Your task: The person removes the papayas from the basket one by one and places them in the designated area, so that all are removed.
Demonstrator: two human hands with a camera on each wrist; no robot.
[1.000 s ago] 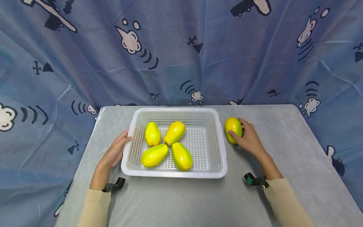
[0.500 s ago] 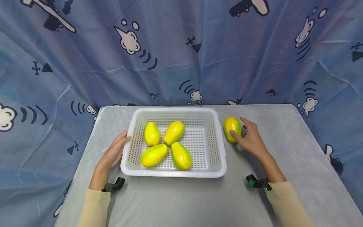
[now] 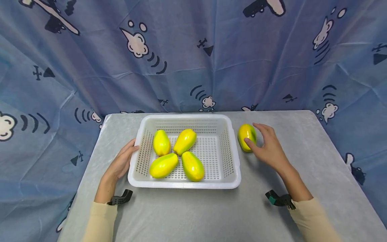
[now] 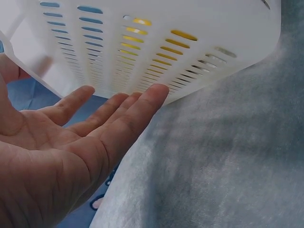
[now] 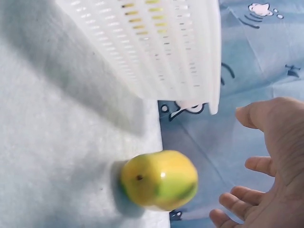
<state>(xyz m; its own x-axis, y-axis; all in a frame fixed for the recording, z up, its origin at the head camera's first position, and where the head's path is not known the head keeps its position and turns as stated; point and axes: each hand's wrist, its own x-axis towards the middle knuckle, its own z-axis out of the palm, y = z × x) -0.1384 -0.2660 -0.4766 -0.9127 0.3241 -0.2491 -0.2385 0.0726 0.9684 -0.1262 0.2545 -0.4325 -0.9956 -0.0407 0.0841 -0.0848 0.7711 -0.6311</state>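
A white perforated plastic basket (image 3: 184, 185) stands on the table with several yellow-green papayas (image 3: 192, 166) lying in its left and middle part. My left hand (image 3: 122, 161) holds the basket's left side, thumb over the rim. In the left wrist view its long fingers (image 4: 128, 116) extend along the outside wall. One more papaya (image 3: 247, 137) rests on the table just right of the basket. My right hand (image 3: 270, 148) is beside it, thumb and fingers spread; the right wrist view shows a gap between hand and papaya (image 5: 160, 180).
The grey table (image 3: 187, 215) ends at a blue patterned curtain (image 3: 181, 67) behind and at the sides. Black camera mounts (image 3: 121, 197) sit on both wrists, the right one (image 3: 279, 199) low over the table.
My right hand has let go of the single papaya, its fingers spreading and drawing off to the right. The papaya stays on the table. My left hand and the basket look unmoved.
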